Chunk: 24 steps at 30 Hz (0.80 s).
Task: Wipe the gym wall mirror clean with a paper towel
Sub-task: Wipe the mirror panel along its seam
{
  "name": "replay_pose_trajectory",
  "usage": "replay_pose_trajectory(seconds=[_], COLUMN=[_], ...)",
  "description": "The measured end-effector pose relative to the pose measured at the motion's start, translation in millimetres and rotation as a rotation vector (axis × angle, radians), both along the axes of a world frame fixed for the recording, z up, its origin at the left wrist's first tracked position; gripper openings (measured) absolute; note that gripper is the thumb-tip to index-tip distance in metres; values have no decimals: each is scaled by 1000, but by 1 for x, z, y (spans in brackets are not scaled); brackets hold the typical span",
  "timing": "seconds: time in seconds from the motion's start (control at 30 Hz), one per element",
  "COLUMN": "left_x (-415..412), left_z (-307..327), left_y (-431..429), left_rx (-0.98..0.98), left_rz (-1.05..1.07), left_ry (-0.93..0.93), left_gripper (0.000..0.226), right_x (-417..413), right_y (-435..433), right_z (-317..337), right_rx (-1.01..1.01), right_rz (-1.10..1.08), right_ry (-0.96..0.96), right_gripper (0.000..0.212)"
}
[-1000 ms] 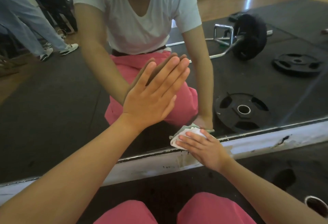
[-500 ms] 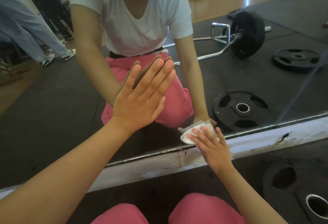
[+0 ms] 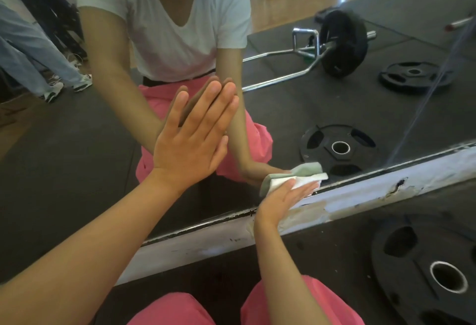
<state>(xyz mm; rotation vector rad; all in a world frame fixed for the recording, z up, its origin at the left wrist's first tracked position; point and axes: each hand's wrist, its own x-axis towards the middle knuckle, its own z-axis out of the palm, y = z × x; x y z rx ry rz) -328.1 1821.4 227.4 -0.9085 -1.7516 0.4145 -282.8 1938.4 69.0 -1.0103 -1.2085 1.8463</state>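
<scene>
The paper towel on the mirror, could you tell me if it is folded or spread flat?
Folded: the paper towel is a small layered wad under the straight fingers of the right hand.

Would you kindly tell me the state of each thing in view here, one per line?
left hand: open, flat against the mirror.
right hand: fingers straight, pressing the paper towel to the mirror.
paper towel: folded, at the mirror's bottom edge.
mirror: upright.
white trim: chipped and scuffed.
weight plate: lying flat on the floor.
</scene>
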Motion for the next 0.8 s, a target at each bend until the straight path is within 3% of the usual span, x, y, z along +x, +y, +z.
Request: replay_pose_trajectory(seconds=[0.3, 0.6, 0.73, 0.8], left_x=[0, 0, 0, -1], left_z=[0, 0, -2, -2], left_y=[0, 0, 0, 0], left_rx=[0, -1, 0, 0], left_rz=[5, -7, -9, -11], left_ry=[14, 12, 9, 13], left_gripper=[70, 70, 69, 69], right_x=[-8, -26, -30, -33], right_y=[2, 27, 43, 51], right_z=[30, 144, 126, 107], right_rx=[-29, 620, 883, 913], right_rz=[-30, -146, -228, -241], right_ry=[-18, 191, 111, 63], right_gripper=[57, 57, 57, 61])
